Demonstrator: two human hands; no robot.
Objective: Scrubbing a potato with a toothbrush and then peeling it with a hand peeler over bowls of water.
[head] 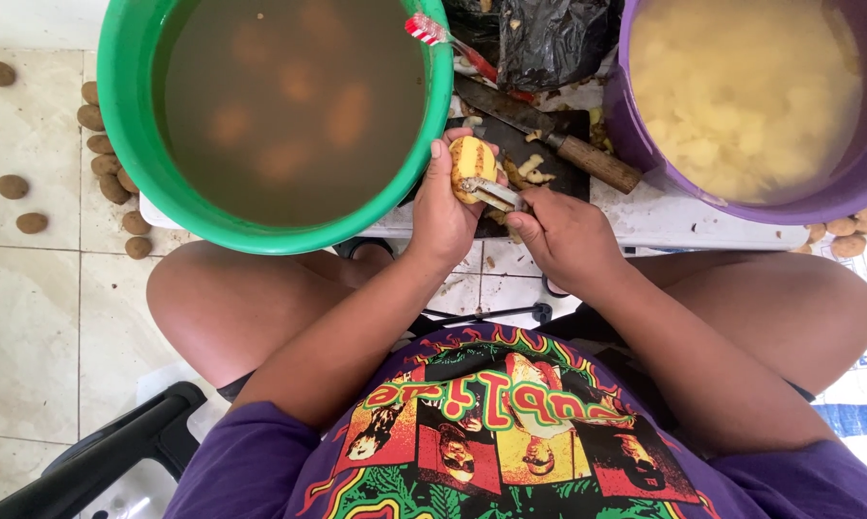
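Observation:
My left hand [443, 216] grips a small, partly peeled yellow potato [471, 163] just in front of the green tub. My right hand [566, 235] holds a metal peeler [493, 194] whose blade rests against the potato's lower side. Both hands work above a dark cutting board [534, 144] strewn with peel scraps. A green tub [131, 115] of murky brown water with unpeeled potatoes soaking in it stands at the left. A purple tub [645, 159] of water full of pale peeled potatoes stands at the right.
A wood-handled knife [558, 139] lies on the board. A black plastic bag [553, 38] sits behind it, and a red-and-white toothbrush [433, 34] leans on the green tub's rim. Several unpeeled potatoes [107, 163] lie on the tiled floor at left; more [842, 235] at right.

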